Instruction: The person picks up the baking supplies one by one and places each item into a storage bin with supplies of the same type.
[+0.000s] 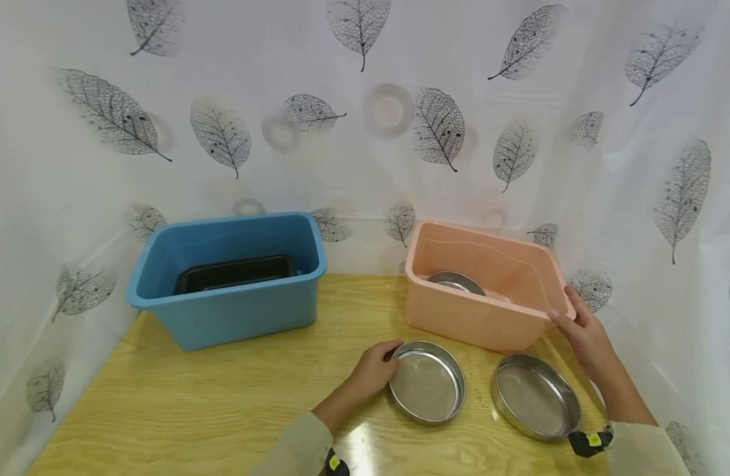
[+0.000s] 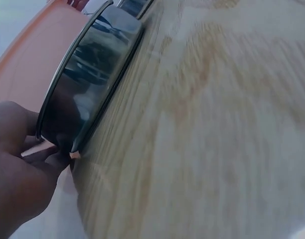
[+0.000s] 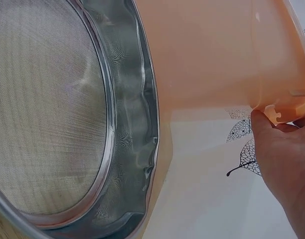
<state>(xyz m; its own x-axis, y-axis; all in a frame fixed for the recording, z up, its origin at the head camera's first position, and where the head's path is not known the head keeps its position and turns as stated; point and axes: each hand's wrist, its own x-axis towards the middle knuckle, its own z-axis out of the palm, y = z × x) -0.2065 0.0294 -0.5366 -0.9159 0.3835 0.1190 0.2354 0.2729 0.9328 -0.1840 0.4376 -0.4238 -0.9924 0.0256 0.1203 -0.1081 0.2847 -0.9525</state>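
Observation:
In the head view, my left hand (image 1: pixel 371 370) pinches the left edge of a round metal sieve (image 1: pixel 427 383) lying on the table; the left wrist view shows the fingers at the sieve's side wall (image 2: pixel 87 74). My right hand (image 1: pixel 591 337) grips the right rim of the pink bin (image 1: pixel 472 319), thumb at the front corner. A second sieve (image 1: pixel 536 396), mesh visible, rests on the table between the first one and my right forearm. Inside the pink bin lies another round metal piece (image 1: pixel 457 281), partly hidden by the front wall.
A blue bin (image 1: pixel 240 311) stands at the back left with a black tray (image 1: pixel 237 272) inside. A white curtain with leaf prints (image 1: pixel 353 178) hangs behind and beside the wooden table (image 1: pixel 192 396).

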